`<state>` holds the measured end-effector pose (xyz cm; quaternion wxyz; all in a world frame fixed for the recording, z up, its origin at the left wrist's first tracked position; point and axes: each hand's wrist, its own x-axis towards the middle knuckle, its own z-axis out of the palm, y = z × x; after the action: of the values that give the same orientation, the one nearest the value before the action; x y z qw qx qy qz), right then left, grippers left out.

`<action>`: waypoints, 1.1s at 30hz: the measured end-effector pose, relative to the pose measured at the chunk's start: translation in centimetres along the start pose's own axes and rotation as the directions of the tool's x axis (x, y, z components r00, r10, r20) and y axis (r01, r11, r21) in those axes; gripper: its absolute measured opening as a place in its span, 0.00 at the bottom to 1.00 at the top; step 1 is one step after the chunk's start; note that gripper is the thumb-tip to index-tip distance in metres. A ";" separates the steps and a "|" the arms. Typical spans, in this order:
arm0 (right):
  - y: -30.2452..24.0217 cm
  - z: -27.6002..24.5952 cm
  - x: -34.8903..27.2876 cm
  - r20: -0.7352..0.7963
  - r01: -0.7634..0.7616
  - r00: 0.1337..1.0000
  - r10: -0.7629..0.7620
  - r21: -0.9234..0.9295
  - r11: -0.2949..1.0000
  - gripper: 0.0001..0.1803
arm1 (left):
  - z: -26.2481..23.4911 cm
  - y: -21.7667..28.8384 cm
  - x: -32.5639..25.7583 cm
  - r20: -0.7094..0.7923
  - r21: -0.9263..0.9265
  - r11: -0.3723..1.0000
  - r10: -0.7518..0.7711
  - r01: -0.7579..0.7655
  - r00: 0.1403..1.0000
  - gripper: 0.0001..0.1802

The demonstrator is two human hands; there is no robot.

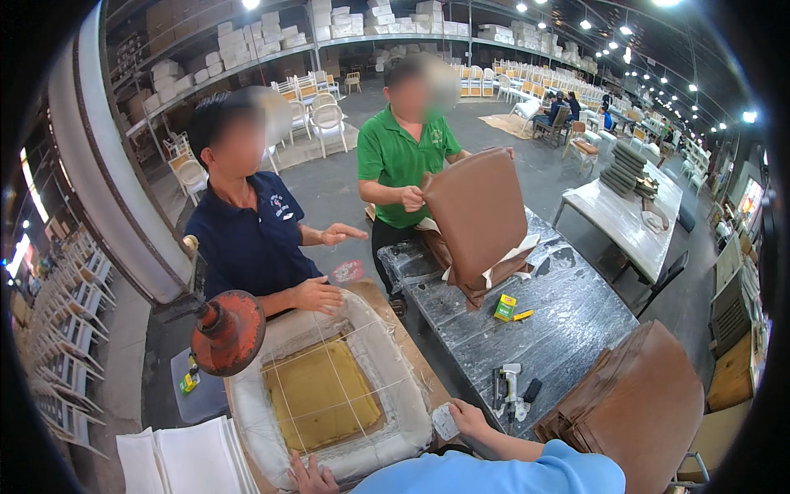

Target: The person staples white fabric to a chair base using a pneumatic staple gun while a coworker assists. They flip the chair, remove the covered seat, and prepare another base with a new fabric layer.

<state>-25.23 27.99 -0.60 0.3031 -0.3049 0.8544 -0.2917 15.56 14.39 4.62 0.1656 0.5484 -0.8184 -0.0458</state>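
A white padded seat base (pixel 247 395) with a mustard-yellow centre panel (pixel 321 393) lies upside down in front of me. My left hand (pixel 310 476) rests with spread fingers on its near edge. My right hand (pixel 471 417) is at the seat's right corner and pinches a small pale piece (pixel 444 422). A co-worker in a navy shirt rests a hand (pixel 317 294) on the seat's far edge. Another person in a green shirt holds up a brown seat cover (pixel 480 212).
A grey marbled table (pixel 568 321) to the right carries a staple gun (pixel 506 387), a small yellow-green box (pixel 504 307) and a stack of brown covers (pixel 638 403). An orange round machine head (pixel 229 332) hangs at left. White foam sheets (pixel 181 461) lie at lower left.
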 end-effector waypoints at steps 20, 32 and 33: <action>0.1 0.3 0.1 0.011 -0.026 1.000 0.026 -0.016 1.000 0.30 | -0.9 -0.1 0.1 0.100 0.108 0.992 -0.079 0.068 0.992 0.32; 0.3 0.6 -0.1 -0.049 0.023 0.998 -0.025 -0.030 0.999 0.28 | -1.3 -0.2 0.4 0.232 0.192 0.977 -0.132 0.088 0.964 0.34; 0.3 0.7 0.0 -0.050 0.019 0.999 -0.021 -0.032 0.999 0.28 | -1.3 -0.3 0.4 0.245 0.192 0.978 -0.135 0.088 0.960 0.34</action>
<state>-24.85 28.00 -1.21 0.2736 -0.3107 0.8632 -0.2889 16.05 14.02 5.85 0.0055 0.5958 -0.8014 -0.0520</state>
